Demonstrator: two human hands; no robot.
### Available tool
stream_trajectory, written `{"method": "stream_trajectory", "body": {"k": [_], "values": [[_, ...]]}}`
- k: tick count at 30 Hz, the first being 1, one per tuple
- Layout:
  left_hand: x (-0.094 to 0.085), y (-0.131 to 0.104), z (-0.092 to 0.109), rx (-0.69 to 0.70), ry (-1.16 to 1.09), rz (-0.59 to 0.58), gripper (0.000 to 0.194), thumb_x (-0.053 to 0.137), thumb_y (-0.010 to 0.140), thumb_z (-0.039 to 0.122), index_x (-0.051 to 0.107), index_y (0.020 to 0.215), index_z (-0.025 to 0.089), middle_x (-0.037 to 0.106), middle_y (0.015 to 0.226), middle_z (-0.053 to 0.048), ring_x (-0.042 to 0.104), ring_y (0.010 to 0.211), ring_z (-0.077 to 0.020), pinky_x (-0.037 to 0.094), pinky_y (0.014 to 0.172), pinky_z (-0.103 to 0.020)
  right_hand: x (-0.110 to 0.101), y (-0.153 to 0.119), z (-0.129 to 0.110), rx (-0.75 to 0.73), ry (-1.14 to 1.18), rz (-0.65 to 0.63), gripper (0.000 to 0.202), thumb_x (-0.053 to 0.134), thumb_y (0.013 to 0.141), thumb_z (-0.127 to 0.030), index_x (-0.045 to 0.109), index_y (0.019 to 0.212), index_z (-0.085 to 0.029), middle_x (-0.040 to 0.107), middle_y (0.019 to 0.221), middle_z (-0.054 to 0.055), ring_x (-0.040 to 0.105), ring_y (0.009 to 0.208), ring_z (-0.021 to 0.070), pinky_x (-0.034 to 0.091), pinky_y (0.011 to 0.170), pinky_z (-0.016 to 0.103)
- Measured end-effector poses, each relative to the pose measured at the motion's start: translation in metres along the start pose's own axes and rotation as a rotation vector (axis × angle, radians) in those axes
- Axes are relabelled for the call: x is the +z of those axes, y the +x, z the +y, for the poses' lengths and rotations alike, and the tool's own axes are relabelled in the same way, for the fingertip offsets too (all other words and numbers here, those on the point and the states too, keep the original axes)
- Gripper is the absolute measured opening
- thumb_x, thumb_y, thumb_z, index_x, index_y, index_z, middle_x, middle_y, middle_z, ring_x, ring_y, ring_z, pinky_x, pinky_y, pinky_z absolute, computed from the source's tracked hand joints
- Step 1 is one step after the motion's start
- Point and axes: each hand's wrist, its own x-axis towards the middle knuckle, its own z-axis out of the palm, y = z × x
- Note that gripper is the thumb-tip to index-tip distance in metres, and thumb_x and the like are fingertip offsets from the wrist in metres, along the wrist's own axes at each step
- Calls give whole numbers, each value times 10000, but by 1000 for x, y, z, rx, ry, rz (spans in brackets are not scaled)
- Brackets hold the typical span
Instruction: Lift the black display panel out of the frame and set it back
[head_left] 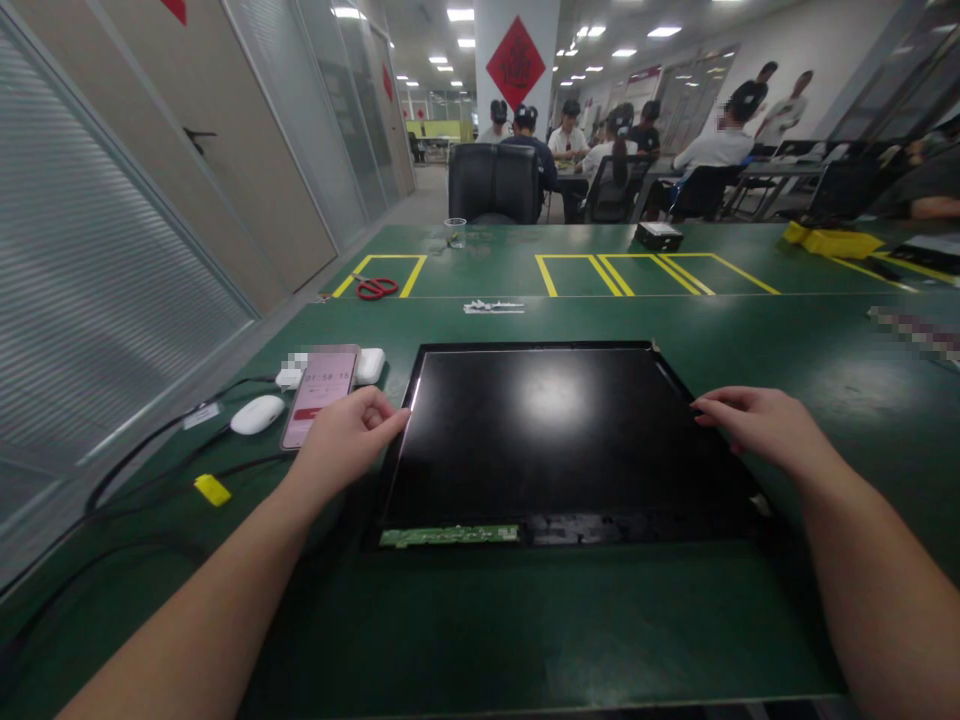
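A black display panel [555, 440] lies flat on the green table [600, 620], its dark screen facing up. Along its near edge, on the left half, runs a narrow green circuit board [450, 536]. My left hand [349, 435] pinches the panel's left edge between thumb and fingers. On the opposite side, my right hand [765, 425] has its thumb and fingers closed at the right edge. Small light pieces show at the panel's far right corner and near its lower right corner.
Left of the panel are a phone [322, 395], a white case [370, 366], a white mouse [257, 414], cables and a yellow piece [213, 489]. Farther back are red scissors [376, 288], white strips [493, 308], a plastic cup [455, 233] and a small black box [658, 236]. People sit beyond.
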Motion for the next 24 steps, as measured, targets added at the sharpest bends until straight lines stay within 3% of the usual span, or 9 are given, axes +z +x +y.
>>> {"method": "stream_trajectory", "body": {"k": [3,7,9,11,14,16,18,21,24], "values": [[-4,-2,1,24,-23,67,306,632,805,530,593,766,229,606,600,11,576,584,-207,399,593,-307,0,0,1,-5,-30,5,301,589,842,-466,774,930,-246,807,883,55,636,521,200,568,739,415],[-2,1,-5,78,3,50,297,652,817,512,636,848,217,657,664,-8,612,626,-223,451,628,-330,-1,0,0,-3,-49,-6,377,571,842,-489,783,986,-213,811,911,67,643,542,195,549,723,382],[1,3,-9,156,11,35,314,672,830,515,659,906,211,709,778,-39,647,705,-238,490,675,-350,-2,0,-1,7,-58,-13,394,567,841,-491,785,1000,-203,812,920,68,633,537,185,542,724,369],[3,2,-10,318,9,1,300,695,844,489,688,962,213,741,946,-74,678,847,-258,526,770,-378,-2,0,-2,15,-69,-15,397,565,843,-487,787,1007,-202,813,927,66,633,541,182,537,732,366],[5,-6,-5,676,-24,-197,136,683,893,347,732,945,230,720,1103,-78,675,1030,-250,524,914,-380,-1,1,-2,10,-77,-21,398,559,843,-486,791,1011,-210,814,940,63,655,565,192,536,749,372],[5,-15,2,836,-53,-432,109,665,921,249,721,831,222,705,1050,-56,683,959,-197,525,864,-311,-1,2,-1,8,-83,-22,397,555,837,-489,792,1001,-216,816,929,58,663,570,202,539,756,382],[5,-24,8,847,-40,-566,144,627,922,127,719,856,216,700,1010,-40,686,900,-165,516,799,-264,-1,3,0,11,-84,-18,394,555,826,-492,793,986,-222,816,910,52,667,572,213,542,748,387],[3,-29,11,783,20,-567,226,673,892,81,739,1048,232,722,1083,-42,698,952,-186,517,813,-274,1,5,2,24,-68,-14,390,562,809,-497,792,973,-228,817,907,46,684,600,227,543,706,380],[0,-26,8,730,79,-575,264,742,870,116,755,1098,250,724,1121,-41,707,985,-210,522,823,-287,2,7,3,38,-65,-6,383,568,798,-498,791,962,-233,816,899,37,680,590,223,547,704,377]]}}
